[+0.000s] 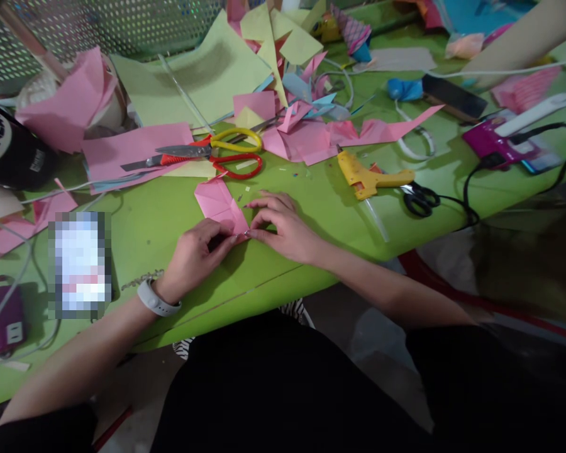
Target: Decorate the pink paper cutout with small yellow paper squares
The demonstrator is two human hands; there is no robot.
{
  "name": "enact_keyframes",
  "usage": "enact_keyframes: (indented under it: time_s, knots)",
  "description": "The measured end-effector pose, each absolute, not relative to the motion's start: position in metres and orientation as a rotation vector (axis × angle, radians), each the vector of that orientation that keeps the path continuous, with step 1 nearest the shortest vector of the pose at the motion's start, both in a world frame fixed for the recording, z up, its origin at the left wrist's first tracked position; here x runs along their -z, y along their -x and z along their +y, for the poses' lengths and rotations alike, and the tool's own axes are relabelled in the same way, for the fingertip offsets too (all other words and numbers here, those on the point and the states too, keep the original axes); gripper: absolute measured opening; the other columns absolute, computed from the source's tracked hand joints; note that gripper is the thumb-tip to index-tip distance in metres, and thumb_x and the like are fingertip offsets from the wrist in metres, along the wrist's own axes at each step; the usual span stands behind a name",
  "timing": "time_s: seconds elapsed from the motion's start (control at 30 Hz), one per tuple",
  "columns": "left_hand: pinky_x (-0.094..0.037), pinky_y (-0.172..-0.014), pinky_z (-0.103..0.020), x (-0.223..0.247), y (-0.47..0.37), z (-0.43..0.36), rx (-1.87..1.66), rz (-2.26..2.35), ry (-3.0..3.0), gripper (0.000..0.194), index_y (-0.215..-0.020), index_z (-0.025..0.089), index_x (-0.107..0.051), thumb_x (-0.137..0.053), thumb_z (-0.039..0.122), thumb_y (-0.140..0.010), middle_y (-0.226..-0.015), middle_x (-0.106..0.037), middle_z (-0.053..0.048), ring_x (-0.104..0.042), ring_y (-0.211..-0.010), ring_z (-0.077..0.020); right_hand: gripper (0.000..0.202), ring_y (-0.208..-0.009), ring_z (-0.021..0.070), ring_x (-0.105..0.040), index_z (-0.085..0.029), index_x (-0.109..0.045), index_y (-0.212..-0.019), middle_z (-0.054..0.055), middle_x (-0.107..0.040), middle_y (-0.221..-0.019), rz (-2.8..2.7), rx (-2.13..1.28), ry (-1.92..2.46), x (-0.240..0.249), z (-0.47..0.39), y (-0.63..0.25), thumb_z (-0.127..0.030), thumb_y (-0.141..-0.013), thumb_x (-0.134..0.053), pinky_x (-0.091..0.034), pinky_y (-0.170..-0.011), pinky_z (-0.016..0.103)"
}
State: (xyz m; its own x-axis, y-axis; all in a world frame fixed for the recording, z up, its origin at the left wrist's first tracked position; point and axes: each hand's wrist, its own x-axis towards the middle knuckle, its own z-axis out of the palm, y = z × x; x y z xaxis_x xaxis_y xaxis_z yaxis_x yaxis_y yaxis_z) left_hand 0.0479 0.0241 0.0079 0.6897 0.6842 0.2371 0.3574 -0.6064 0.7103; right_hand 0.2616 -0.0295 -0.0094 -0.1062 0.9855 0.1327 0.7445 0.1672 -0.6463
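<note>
A small creased piece of pink paper (219, 204) lies on the green table between my hands. My left hand (200, 251) pinches its lower edge between thumb and fingers. The fingertips of my right hand (283, 226) close on the same paper's lower right corner, thumb and forefinger together, with the other fingers curved above the table. Just beyond the paper rest scissors with yellow and red handles (238, 151) and a red-handled craft knife (170, 160). A yellow glue gun (368, 176) with a clear stick lies to the right of my right hand.
Pink, yellow and blue paper scraps (306, 126) cover the back of the green table (273, 277). A phone (80, 264) lies at left by cables and a black cup (14, 145). At right are black-handled scissors (419, 198), a purple power strip (493, 141) and another person's arm (523, 41).
</note>
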Motion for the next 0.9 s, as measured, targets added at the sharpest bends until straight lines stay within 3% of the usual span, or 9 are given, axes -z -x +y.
enact_keyframes:
  time_s: [0.17,0.27,0.4,0.47,0.6,0.8,0.9]
  knots:
    - [-0.058,-0.094,-0.043,-0.006,-0.041,0.021,-0.656,0.723,-2.615,0.026,-0.112,0.014,-0.068,-0.06,0.033,-0.096,-0.122,-0.07,-0.015,-0.069,-0.11,-0.0259,0.011,-0.139,0.0308,-0.041,-0.022,-0.069,-0.077,0.006,-0.063,-0.128,-1.924,-0.593,1.641,0.007,-0.029,-0.264,-0.028,-0.084,-0.074,-0.033,-0.113,0.057]
    - [-0.056,-0.101,-0.044,-0.003,-0.038,0.019,-0.549,0.673,-2.799,0.033,-0.125,0.01,-0.064,-0.055,0.029,-0.099,-0.132,-0.066,-0.017,-0.065,-0.122,-0.0284,0.012,-0.14,0.031,-0.04,-0.023,-0.069,-0.075,0.005,-0.063,-0.128,-1.909,-0.561,1.667,0.007,-0.031,-0.26,-0.03,-0.085,-0.072,-0.029,-0.115,0.059]
    - [-0.043,-0.113,-0.058,0.001,-0.038,0.014,-0.456,0.701,-2.909,0.037,-0.134,0.012,-0.058,-0.049,0.024,-0.101,-0.138,-0.061,-0.016,-0.06,-0.128,-0.0301,0.015,-0.144,0.032,-0.036,-0.023,-0.069,-0.074,0.005,-0.059,-0.136,-1.88,-0.511,1.722,0.009,-0.033,-0.255,-0.031,-0.086,-0.07,-0.021,-0.119,0.062]
    - [-0.039,-0.115,-0.061,0.002,-0.04,0.012,-0.446,0.707,-2.928,0.038,-0.137,0.012,-0.056,-0.048,0.022,-0.101,-0.14,-0.06,-0.016,-0.059,-0.129,-0.0305,0.015,-0.146,0.0329,-0.032,-0.022,-0.069,-0.073,0.005,-0.055,-0.143,-1.872,-0.523,1.753,0.008,-0.033,-0.254,-0.029,-0.085,-0.071,-0.018,-0.12,0.063]
    - [-0.047,-0.111,-0.052,0.002,-0.041,0.011,-0.451,0.724,-2.96,0.042,-0.139,0.006,-0.053,-0.049,0.02,-0.1,-0.139,-0.059,-0.021,-0.059,-0.129,-0.0304,0.017,-0.148,0.0339,-0.028,-0.02,-0.068,-0.069,0.005,-0.049,-0.15,-1.859,-0.586,1.792,0.004,-0.031,-0.253,-0.027,-0.083,-0.073,-0.019,-0.12,0.062]
    - [-0.047,-0.11,-0.054,0.003,-0.038,0.011,-0.403,0.622,-3.024,0.04,-0.138,0.011,-0.055,-0.051,0.021,-0.1,-0.143,-0.056,-0.02,-0.054,-0.134,-0.032,0.022,-0.149,0.0349,-0.026,-0.02,-0.065,-0.065,0.004,-0.044,-0.155,-1.836,-0.567,1.832,0.005,-0.03,-0.251,-0.03,-0.083,-0.072,-0.021,-0.12,0.063]
    - [-0.048,-0.11,-0.054,0.003,-0.038,0.011,-0.43,0.634,-2.998,0.039,-0.136,0.011,-0.057,-0.053,0.023,-0.099,-0.141,-0.058,-0.02,-0.054,-0.133,-0.0324,0.013,-0.148,0.0354,-0.03,-0.02,-0.069,-0.081,0.007,-0.045,-0.153,-1.83,-0.494,1.822,0.008,-0.032,-0.252,-0.033,-0.084,-0.071,-0.025,-0.118,0.064]
